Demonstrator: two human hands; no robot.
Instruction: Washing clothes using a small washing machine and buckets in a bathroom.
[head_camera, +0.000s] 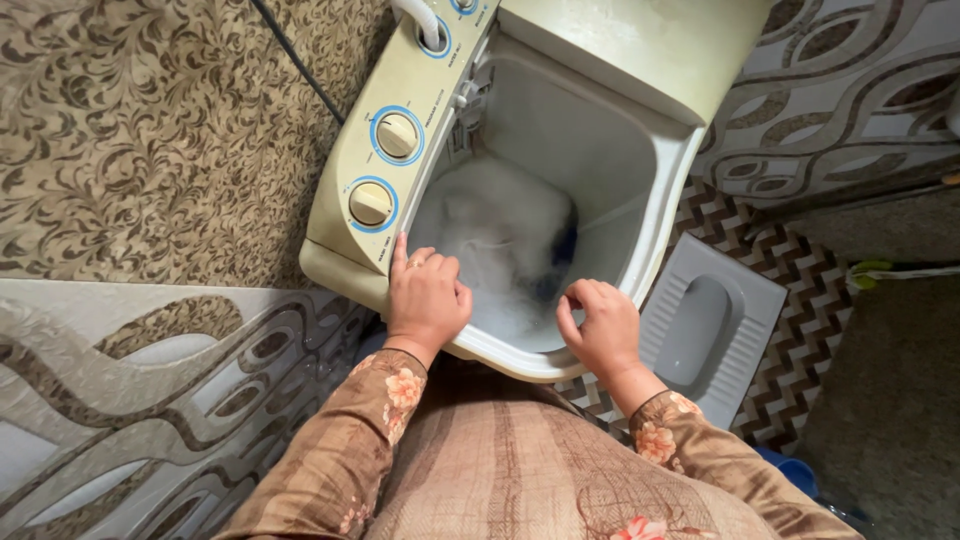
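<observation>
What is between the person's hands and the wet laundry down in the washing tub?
Nothing solid: both the left hand and right hand rest on the tub rim, the tub is open, and only foamy water covers the dark cloth.

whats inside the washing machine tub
The tub holds white, foamy water with a dark blue piece of cloth showing at its right edge. Foam covers whatever else lies below. The left hand and right hand rest on the near rim.

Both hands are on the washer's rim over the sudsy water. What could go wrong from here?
The right hand curls over the washing machine's rim above foamy water; if the tub is churning, fingers or a loose sleeve might get drawn in. The left hand rests beside the lower dial and could nudge it by accident.
</observation>
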